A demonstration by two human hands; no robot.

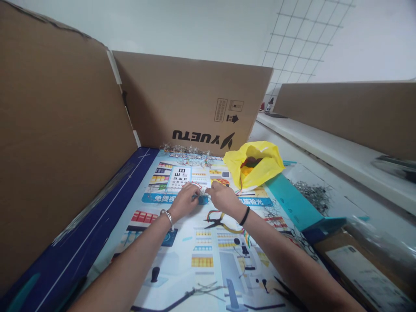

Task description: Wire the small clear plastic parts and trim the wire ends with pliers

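Note:
My left hand [186,201] and my right hand [224,198] meet over the printed sheet, fingers closed in pinches. Between the fingertips is a small tangle of thin, silvery wire [203,190], with a red strand beside the left fingers. Its exact shape is too small to make out. Just below my right hand lie pliers [216,222] with dark jaws and yellowish handles, among red, green and yellow strands. A crumpled yellow plastic bag [268,156] sits beyond my right hand, open at the top, with orange and dark red material inside.
Silvery wire pieces [186,151] line the back edge below a cardboard panel [188,95]. Another panel [58,130] stands on the left. At right are a teal flap [289,203], a dark wire heap [313,197] and a plastic-wrapped package [364,268]. Black-handled tools lie nearer.

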